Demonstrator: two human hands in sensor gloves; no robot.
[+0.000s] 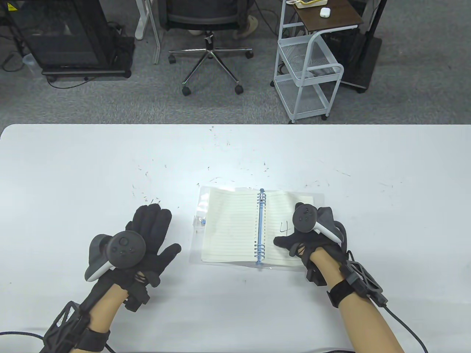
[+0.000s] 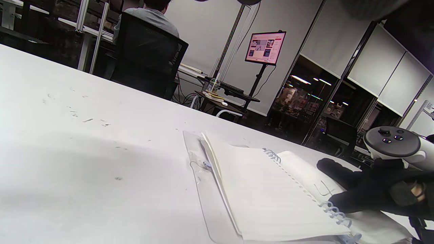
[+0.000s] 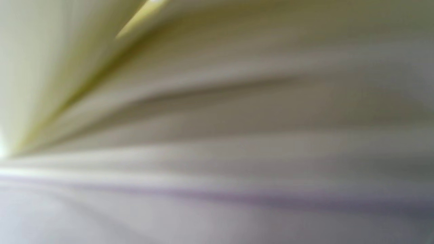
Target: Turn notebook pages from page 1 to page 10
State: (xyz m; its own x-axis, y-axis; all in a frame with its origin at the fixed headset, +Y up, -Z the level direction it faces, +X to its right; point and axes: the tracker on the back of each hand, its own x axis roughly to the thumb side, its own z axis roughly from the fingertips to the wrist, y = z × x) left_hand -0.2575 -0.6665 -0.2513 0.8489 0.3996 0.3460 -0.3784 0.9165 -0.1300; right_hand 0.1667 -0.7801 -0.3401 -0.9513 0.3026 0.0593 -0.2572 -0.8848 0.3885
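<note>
1. We see the notebook (image 1: 235, 226) lying open on the white table (image 1: 73, 165), toward the near edge and a little right of centre, its blue spiral binding (image 1: 261, 228) running away from us.
2. Our right hand (image 1: 312, 235) rests on the right-hand page (image 1: 276, 220), just beside a handwritten "4" (image 1: 285, 228); the thumb lies flat on the paper, but we cannot tell whether the fingers grip a sheet.
3. Our left hand (image 1: 147, 239) lies open and flat on the table, left of the notebook and apart from it, holding nothing.
4. The left-hand page (image 1: 228, 224) is lined and blank.
5. The right wrist view shows only blurred cream paper at close range.
</note>
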